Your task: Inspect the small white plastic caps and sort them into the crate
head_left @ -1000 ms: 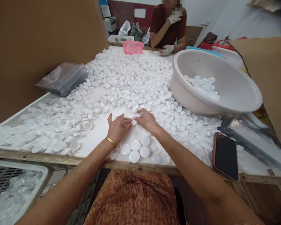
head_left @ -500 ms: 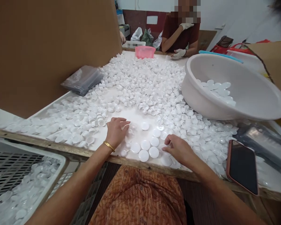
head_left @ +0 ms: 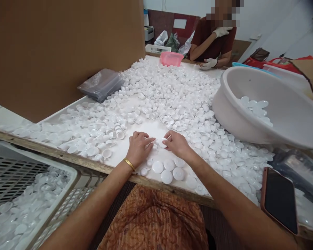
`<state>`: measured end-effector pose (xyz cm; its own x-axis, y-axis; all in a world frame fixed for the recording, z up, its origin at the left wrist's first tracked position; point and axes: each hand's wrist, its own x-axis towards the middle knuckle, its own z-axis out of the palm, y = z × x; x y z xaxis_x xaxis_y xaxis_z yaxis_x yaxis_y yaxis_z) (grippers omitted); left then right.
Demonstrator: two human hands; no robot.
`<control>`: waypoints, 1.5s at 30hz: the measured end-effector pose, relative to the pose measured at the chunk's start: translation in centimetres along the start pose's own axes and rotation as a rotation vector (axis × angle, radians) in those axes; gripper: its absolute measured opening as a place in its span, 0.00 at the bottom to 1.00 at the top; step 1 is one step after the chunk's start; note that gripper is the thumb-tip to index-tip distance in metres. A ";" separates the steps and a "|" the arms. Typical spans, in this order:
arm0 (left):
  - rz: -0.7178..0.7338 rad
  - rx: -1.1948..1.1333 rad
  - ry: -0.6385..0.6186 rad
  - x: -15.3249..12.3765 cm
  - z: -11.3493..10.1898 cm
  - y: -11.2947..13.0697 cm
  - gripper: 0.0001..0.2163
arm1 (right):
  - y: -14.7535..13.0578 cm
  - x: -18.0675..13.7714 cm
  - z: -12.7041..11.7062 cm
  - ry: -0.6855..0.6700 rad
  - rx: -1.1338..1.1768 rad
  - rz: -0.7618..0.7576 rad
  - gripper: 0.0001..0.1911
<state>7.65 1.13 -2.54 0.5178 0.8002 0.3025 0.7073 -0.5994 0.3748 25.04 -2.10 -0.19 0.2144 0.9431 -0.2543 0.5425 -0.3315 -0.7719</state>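
Between thumb and fingers of my right hand (head_left: 176, 144) is the edge of a round white plastic disc (head_left: 161, 142), at the table's near middle. My left hand (head_left: 140, 145), with a gold bracelet on its wrist, faces it from the left, thumb and index finger a little apart. Small white pieces lie under and beside its fingertips; whether it touches one I cannot tell. Nearer the table edge lies a group of several flat white discs (head_left: 167, 176), below my right hand. A small ring-like white piece (head_left: 144, 171) sits close to the left wrist.
Loose white plastic parts (head_left: 177, 93) cover much of the table. A large tilted basin (head_left: 232, 114) stands right, a phone (head_left: 280, 199) near the right edge. A cardboard box (head_left: 67, 52), plastic bags (head_left: 101, 83), pink basket (head_left: 171, 59) and crate (head_left: 73, 173) surround the pile. A gloved person sits opposite.
My right hand has moved up and left from beside the disc group and taken hold of the single disc. My left hand stays near the small pieces. The camera view has shifted slightly.
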 end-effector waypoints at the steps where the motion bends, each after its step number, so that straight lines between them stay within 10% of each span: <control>1: 0.011 0.001 -0.006 0.0 0.1 0.1 0.09 | 0.3 0.2 -0.5 0.008 -0.005 0.016 0.05; 45: 0.202 0.107 -0.084 0.8 0.1 1.6 0.13 | 0.4 2.3 1.6 -0.060 0.402 0.119 0.05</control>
<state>9.20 0.81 -1.82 0.6894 0.6654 0.2862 0.6295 -0.7458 0.2179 24.42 0.02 -2.05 0.2028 0.9026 -0.3796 0.1544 -0.4123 -0.8979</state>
